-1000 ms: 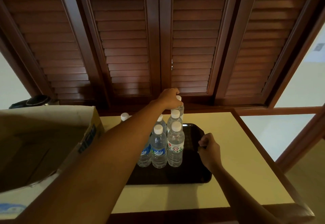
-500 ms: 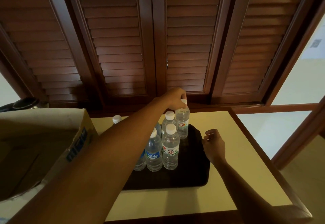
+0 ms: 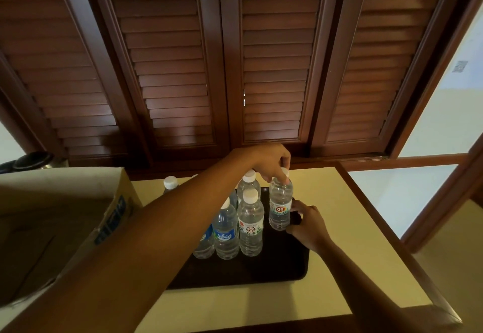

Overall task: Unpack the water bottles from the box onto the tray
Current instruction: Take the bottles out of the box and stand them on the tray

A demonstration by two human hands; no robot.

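Observation:
A clear water bottle (image 3: 280, 206) with a white cap and a red-and-green label stands at the right side of the dark tray (image 3: 277, 267). My left hand (image 3: 271, 161) reaches across from the left and pinches its cap. My right hand (image 3: 307, 224) is beside the bottle's lower half at the tray's right edge, fingers curled towards it; whether it grips is unclear. Several more bottles (image 3: 250, 224) stand upright in a cluster on the tray's left half, partly hidden by my left forearm. The open cardboard box (image 3: 52, 215) sits to the left.
One more white-capped bottle (image 3: 170, 183) stands behind the box's corner, its base hidden. The tray lies on a cream tabletop (image 3: 339, 228) with a wooden rim. Dark louvred shutters (image 3: 235, 71) rise just behind the table. A dark round object (image 3: 31, 160) is at far left.
My left hand has carried the bottle from the back of the cluster to the tray's right side. My right hand let go of the tray edge, opened, then came up against the bottle.

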